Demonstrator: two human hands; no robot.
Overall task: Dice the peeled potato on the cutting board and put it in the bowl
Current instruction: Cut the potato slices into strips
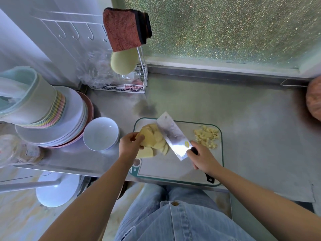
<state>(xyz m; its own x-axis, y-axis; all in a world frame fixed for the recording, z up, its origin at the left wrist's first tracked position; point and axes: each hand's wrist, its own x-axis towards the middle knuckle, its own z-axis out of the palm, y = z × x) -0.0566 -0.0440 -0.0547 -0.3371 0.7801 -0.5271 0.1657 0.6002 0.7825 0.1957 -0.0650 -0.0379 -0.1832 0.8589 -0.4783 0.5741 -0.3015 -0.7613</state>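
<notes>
Beside the right hand (203, 158) gripping the knife (173, 136) sits a diced pile (206, 136); the left hand (130, 143) holds undiced slices (156, 141), bowl (97, 136) empty.

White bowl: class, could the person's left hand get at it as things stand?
Probably yes: the bowl sits beside the left hand, nothing between, though that hand grips potato slices.

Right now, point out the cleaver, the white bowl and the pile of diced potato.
cleaver (173, 136): head view, middle of the flat blade.
white bowl (100, 134): head view, bare inner wall.
diced potato pile (206, 136): head view, centre of the pile.
</notes>
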